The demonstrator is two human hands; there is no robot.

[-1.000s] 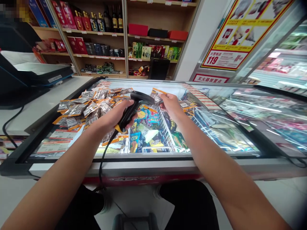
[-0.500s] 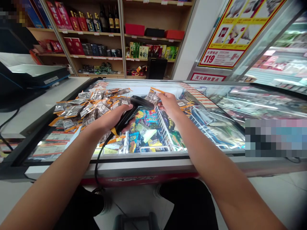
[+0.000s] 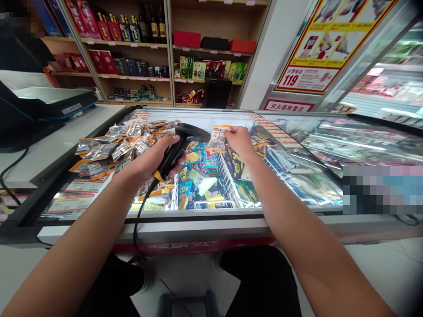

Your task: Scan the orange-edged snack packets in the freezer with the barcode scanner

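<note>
My left hand [image 3: 155, 159] is wrapped round the grip of a black corded barcode scanner [image 3: 185, 140], whose head points right. My right hand [image 3: 238, 141] pinches a small clear snack packet with an orange edge [image 3: 216, 140], held upright just in front of the scanner's head. Both hands hover over the glass lid of a chest freezer [image 3: 291, 149]. A heap of several similar silver and orange packets [image 3: 115, 145] lies on the lid to the left of the scanner.
Frozen goods show through the freezer glass. A white counter [image 3: 56, 145] with a black till device [image 3: 36, 110] stands at the left. Wooden shelves [image 3: 172, 53] of boxes and bottles line the back wall. A yellow poster [image 3: 317, 48] hangs at the right.
My right hand has turned the packet more upright and brought it closer to the scanner's head. The left hand has raised the scanner slightly.
</note>
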